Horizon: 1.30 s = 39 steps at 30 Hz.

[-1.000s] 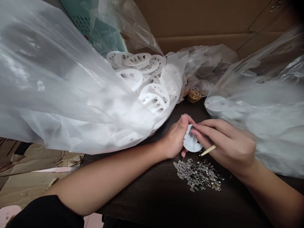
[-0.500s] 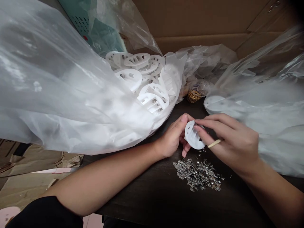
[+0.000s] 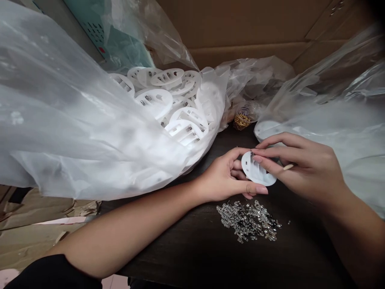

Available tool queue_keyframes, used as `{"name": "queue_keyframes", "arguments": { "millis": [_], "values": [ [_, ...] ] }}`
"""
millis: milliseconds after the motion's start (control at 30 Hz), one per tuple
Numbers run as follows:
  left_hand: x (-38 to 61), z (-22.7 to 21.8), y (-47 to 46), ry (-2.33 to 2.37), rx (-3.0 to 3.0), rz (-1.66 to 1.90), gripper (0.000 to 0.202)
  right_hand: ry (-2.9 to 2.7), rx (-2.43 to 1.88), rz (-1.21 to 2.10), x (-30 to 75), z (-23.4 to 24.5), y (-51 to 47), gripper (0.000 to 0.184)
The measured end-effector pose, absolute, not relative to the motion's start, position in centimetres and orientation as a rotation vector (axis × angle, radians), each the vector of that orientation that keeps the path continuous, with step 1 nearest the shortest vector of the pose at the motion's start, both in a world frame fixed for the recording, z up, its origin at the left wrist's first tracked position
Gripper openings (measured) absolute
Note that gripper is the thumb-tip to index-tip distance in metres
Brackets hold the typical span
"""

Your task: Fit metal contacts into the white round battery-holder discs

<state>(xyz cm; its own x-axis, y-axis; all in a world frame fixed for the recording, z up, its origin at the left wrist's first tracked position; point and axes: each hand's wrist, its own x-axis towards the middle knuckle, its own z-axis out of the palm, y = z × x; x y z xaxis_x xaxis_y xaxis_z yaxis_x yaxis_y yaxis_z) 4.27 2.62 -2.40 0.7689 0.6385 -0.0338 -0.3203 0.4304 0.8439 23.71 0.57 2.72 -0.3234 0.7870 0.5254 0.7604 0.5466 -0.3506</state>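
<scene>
My left hand (image 3: 233, 172) holds a round white plastic battery case (image 3: 255, 172) by its left side and rim, thumb stretched along the lower edge. Molded channels and small slots show on its face. The fingertips of my right hand (image 3: 300, 164) pinch at the case's upper rim, where a small dark metal piece partly shows. Tucked in the same hand is a pale thin stick (image 3: 288, 166), its end poking out between the fingers. Below both hands lies a loose pile of small shiny metal contacts (image 3: 248, 220) on the dark table (image 3: 186, 245).
A big clear plastic bag (image 3: 90, 140) on the left holds several similar white cases (image 3: 155, 102) with metal contacts in them. Another bag (image 3: 355, 140) stands at the right. Gold-coloured metal bits (image 3: 242, 120) sit in a clear wrapper behind my hands. Cardboard (image 3: 240, 26) rises at the back.
The battery case has shifted right and turned a little in my hands. My left thumb has moved from its top to its lower edge. The view has moved slightly.
</scene>
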Motion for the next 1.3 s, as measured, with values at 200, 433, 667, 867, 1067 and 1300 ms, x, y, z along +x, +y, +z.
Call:
{"name": "queue_keyframes", "arguments": {
  "millis": [200,433,667,867,1067,1300],
  "values": [
    [4.3,-3.1,2.5,0.441,1.037,0.667,0.069,-2.119,-1.252,0.127,23.1,2.5,0.2,0.009],
    [4.2,-2.7,2.3,0.443,1.05,0.683,0.066,-2.041,-1.255,0.289,23.3,2.0,0.7,0.006],
    [3.7,-2.2,3.0,0.372,0.926,0.444,0.035,-2.073,-1.302,0.369,23.0,2.1,0.3,0.016],
    [3.4,-2.5,3.9,0.399,0.821,0.472,0.038,-1.432,-1.121,0.759,21.5,4.6,1.1,0.037],
    [3.2,-2.4,4.2,0.356,0.73,0.413,0.037,-1.246,-0.949,1.2,18.5,6.6,3.8,0.055],
    [3.4,-2.2,4.0,0.439,0.785,0.449,0.028,-1.458,-0.981,1.098,17.4,4.6,4.6,0.056]
  ]
}}
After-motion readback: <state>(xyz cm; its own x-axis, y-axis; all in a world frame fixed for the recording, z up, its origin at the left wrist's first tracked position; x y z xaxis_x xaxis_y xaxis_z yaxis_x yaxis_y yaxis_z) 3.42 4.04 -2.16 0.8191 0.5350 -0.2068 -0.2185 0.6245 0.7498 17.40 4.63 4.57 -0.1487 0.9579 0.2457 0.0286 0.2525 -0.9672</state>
